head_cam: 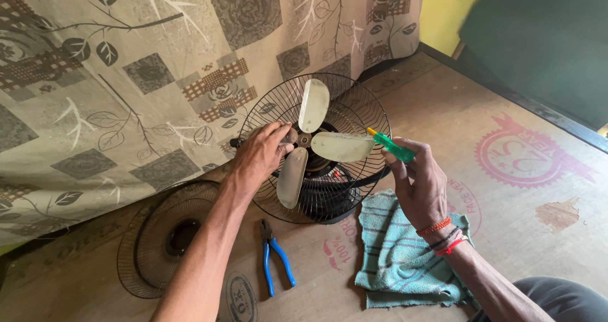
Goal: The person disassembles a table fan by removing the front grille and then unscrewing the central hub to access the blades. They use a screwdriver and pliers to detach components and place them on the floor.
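Observation:
A table fan lies on the floor with its rear wire guard (354,103) around three dusty cream blades (342,146). My left hand (261,152) grips the hub at the centre of the blades. My right hand (418,179) is closed on a green-handled screwdriver (391,146) with a yellow tip, held just right of the blades beside the guard's rim.
The fan's detached front grille (158,239) lies at the left on the brown board floor. Blue-handled pliers (273,262) lie in front of the fan. A teal striped cloth (399,252) is under my right wrist. A patterned sheet (126,75) hangs behind.

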